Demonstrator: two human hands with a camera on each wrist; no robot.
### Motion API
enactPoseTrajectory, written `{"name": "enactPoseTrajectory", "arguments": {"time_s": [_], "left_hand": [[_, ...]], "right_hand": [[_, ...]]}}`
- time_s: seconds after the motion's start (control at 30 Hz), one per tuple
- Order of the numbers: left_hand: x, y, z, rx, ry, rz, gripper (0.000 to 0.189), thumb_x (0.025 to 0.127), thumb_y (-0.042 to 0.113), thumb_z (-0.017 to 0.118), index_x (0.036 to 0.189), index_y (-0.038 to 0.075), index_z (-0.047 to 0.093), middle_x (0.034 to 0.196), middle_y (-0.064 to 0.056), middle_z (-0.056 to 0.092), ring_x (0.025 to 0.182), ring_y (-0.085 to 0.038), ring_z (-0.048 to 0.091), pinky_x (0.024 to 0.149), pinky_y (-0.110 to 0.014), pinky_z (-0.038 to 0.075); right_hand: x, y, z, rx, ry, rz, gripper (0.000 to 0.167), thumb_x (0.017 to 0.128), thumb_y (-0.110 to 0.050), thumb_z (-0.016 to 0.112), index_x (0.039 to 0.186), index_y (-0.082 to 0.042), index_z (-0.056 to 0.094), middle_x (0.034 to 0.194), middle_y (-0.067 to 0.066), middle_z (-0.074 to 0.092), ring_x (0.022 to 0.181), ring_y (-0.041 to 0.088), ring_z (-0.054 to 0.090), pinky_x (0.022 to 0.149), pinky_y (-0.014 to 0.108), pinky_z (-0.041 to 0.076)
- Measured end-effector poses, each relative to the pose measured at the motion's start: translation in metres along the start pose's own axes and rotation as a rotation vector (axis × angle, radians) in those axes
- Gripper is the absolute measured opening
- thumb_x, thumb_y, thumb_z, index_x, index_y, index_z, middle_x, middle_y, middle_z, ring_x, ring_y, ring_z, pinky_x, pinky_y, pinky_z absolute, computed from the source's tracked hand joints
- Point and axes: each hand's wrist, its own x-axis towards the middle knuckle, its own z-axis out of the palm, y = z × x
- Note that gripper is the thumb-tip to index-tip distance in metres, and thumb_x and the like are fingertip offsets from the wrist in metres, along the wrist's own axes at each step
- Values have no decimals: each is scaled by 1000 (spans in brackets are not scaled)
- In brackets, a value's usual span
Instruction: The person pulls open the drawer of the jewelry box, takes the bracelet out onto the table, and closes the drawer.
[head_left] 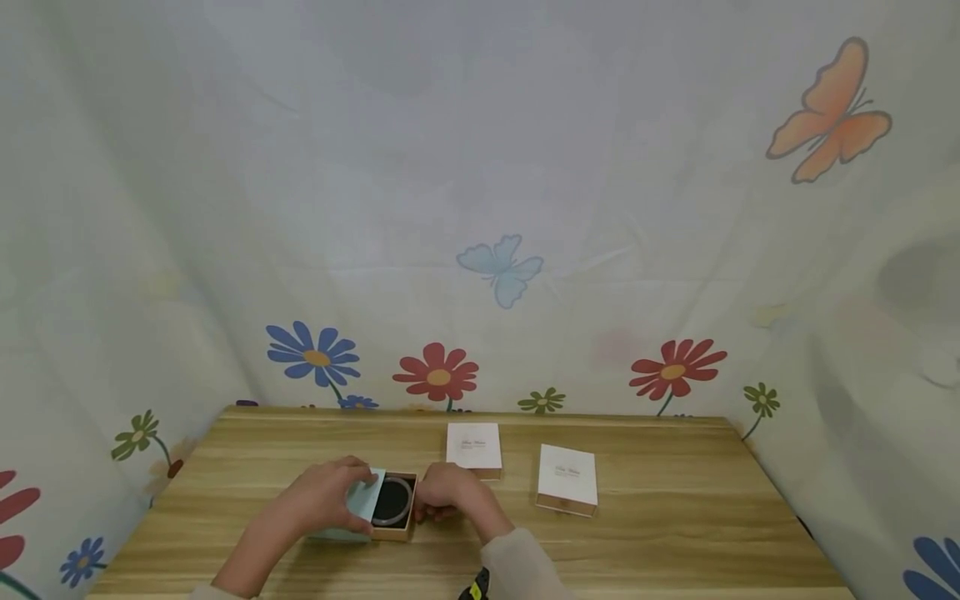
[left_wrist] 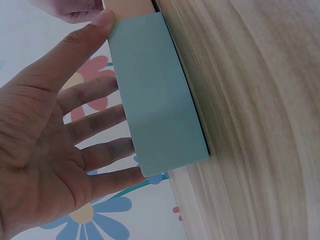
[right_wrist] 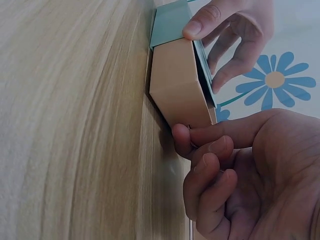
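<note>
A drawer-style bangle box lies on the wooden table, its peach inner drawer [right_wrist: 175,70] slid partly out of a pale teal sleeve [left_wrist: 155,95]. Inside, a clear round bangle [head_left: 408,500] rests on a black insert. My left hand [head_left: 330,496] grips the sleeve, thumb on the near side and fingers on the far side. At the drawer's end, my right hand [head_left: 446,489] pinches a small pull between thumb and forefinger, the other fingers curled. Those fingertips mostly hide the pull.
Two white boxes with printed lids lie to the right, one box [head_left: 474,450] just behind my right hand, another box [head_left: 567,479] farther right. A flowered cloth [head_left: 525,333] hangs behind the wooden table [head_left: 675,533].
</note>
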Motion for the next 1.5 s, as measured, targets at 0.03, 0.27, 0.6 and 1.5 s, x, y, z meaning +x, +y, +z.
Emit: {"name": "enactPoseTrajectory", "arguments": {"time_s": [0.03,0.27,0.6,1.5], "left_hand": [[0,0,0,2,0,2,66,62,49,95,113,14,72,125,-9,66,95,-23,61,75,-45,50],[1,0,1,11,3,22,66,64,49,94,114,13,71,125,-10,65,97,-26,62,76,-47,50],[1,2,1,2,-5,2,66,63,48,95,114,13,71,125,-10,65,97,-26,61,78,-49,50],[0,3,-1,-1,-21,-17,68,63,49,94,116,14,70,126,-8,64,96,-24,60,76,-46,51]], "right_hand": [[0,0,0,-3,0,-2,22,81,-6,70,60,-5,74,42,-4,43,40,10,47,39,20,36],[-2,2,-3,-4,11,1,23,81,-6,70,58,-6,74,42,-4,43,40,10,48,40,20,36],[-3,9,-3,-6,23,15,22,81,-7,71,59,-6,73,43,-4,43,41,10,48,40,20,36],[-10,19,-10,-23,26,-8,24,82,-10,67,59,-10,74,47,-3,46,41,9,46,40,20,36]]}}
